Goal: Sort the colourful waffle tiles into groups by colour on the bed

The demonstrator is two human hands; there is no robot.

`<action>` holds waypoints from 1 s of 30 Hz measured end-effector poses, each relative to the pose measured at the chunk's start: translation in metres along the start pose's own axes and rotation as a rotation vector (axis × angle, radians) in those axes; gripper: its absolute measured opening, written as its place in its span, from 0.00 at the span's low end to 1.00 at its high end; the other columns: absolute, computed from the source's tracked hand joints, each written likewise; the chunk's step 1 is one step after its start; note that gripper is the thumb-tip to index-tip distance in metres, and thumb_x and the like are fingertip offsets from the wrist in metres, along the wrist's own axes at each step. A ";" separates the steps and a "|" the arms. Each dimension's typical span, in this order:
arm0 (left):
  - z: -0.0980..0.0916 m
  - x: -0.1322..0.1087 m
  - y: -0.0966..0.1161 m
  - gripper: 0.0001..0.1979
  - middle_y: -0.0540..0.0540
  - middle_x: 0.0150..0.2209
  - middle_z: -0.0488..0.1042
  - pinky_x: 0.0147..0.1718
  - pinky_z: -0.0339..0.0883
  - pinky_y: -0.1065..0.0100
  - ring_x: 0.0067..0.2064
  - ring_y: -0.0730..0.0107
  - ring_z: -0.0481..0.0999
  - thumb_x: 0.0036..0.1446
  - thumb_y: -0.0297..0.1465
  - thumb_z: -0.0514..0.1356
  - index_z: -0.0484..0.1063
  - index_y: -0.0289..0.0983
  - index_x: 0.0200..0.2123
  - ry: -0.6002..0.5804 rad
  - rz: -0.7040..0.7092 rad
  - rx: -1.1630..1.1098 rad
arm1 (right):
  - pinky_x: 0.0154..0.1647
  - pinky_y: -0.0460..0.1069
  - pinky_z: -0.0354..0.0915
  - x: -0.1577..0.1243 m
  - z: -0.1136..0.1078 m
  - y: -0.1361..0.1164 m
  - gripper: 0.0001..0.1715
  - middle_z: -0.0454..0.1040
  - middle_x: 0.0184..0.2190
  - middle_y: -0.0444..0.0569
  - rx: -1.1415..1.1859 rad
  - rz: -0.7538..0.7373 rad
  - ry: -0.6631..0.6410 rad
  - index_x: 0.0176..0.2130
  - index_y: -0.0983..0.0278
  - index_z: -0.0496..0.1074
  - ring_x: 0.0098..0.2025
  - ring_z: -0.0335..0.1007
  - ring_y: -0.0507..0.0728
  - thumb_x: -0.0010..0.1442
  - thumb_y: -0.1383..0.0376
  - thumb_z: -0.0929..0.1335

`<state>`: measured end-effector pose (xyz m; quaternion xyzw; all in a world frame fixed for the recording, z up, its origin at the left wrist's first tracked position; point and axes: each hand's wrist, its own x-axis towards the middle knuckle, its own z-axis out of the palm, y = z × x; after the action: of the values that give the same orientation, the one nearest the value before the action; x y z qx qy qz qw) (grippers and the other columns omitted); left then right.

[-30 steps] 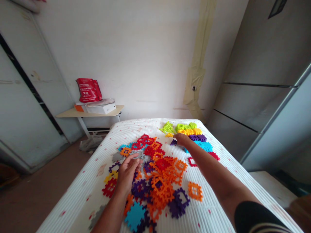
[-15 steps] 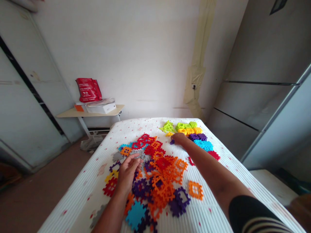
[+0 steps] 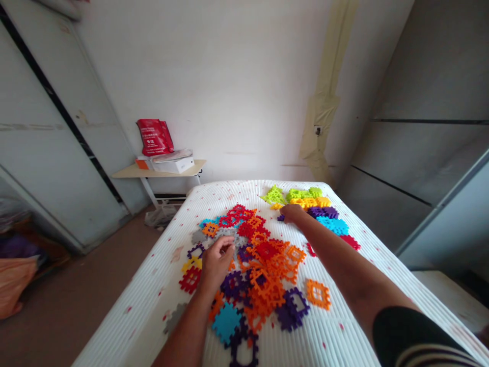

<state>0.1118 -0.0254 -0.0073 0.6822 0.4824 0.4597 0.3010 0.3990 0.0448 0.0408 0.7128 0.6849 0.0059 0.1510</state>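
Observation:
My right hand (image 3: 293, 213) reaches to the far side of the bed-like surface, its fingers closed and pointing down. A small part of a purple interlocking plastic tile (image 3: 281, 218) shows at its fingertips; the rest is hidden by the hand. Just beyond lies a small yellow tile (image 3: 276, 206). My left hand (image 3: 217, 259) hovers over the left side of a mixed pile, fingers loosely curled, with a gap between thumb and forefinger and nothing visible in it. Around it are grey tiles (image 3: 198, 236), a red window tile (image 3: 190, 280) and orange tiles (image 3: 269, 285).
Sorted rows stand at the far right: lime tiles (image 3: 301, 194), yellow tiles (image 3: 305, 203), purple tiles (image 3: 324, 213), blue tiles (image 3: 333, 225) and red tiles (image 3: 350, 242). A side table (image 3: 160, 174) holds a red bag (image 3: 155, 137) and a white box (image 3: 174, 164).
The view has swung slightly left, so everything sits further right. My left hand's fingers have curled in more. My right hand stays at the same spot by the rows.

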 end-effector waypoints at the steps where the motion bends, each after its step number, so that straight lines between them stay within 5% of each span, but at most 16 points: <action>1: 0.000 0.000 0.001 0.09 0.45 0.31 0.76 0.38 0.65 0.63 0.34 0.64 0.73 0.48 0.34 0.58 0.75 0.39 0.33 -0.028 0.029 0.047 | 0.42 0.55 0.67 -0.002 -0.003 -0.001 0.25 0.74 0.46 0.57 0.002 0.008 0.002 0.47 0.62 0.71 0.48 0.70 0.65 0.48 0.68 0.72; 8: 0.007 -0.004 0.007 0.03 0.46 0.30 0.73 0.42 0.60 0.62 0.38 0.61 0.69 0.41 0.31 0.65 0.77 0.42 0.24 -0.246 0.165 0.266 | 0.42 0.54 0.65 -0.038 -0.025 -0.017 0.26 0.71 0.49 0.58 0.038 0.020 0.169 0.56 0.61 0.62 0.49 0.69 0.64 0.58 0.61 0.65; 13: 0.011 -0.007 0.007 0.05 0.45 0.34 0.72 0.42 0.59 0.63 0.40 0.61 0.68 0.48 0.28 0.61 0.77 0.41 0.29 -0.326 0.265 0.597 | 0.40 0.52 0.65 -0.088 -0.027 -0.043 0.24 0.75 0.45 0.55 0.128 -0.185 0.215 0.53 0.60 0.67 0.45 0.72 0.63 0.56 0.60 0.66; 23: 0.015 -0.007 0.008 0.10 0.43 0.33 0.71 0.39 0.59 0.63 0.39 0.61 0.69 0.54 0.24 0.52 0.72 0.38 0.27 -0.307 0.363 0.741 | 0.38 0.51 0.66 -0.126 -0.028 -0.066 0.22 0.75 0.45 0.53 0.195 -0.363 0.145 0.50 0.59 0.70 0.45 0.72 0.62 0.56 0.57 0.66; 30: 0.014 -0.002 0.003 0.09 0.44 0.34 0.72 0.43 0.61 0.62 0.39 0.61 0.70 0.54 0.29 0.51 0.68 0.39 0.24 -0.187 0.343 0.413 | 0.36 0.51 0.66 -0.122 -0.022 -0.065 0.22 0.76 0.43 0.53 0.185 -0.376 0.146 0.49 0.61 0.71 0.42 0.73 0.62 0.55 0.57 0.66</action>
<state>0.1253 -0.0279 -0.0108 0.8401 0.4137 0.3310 0.1166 0.3231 -0.0689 0.0717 0.5809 0.8126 -0.0338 0.0334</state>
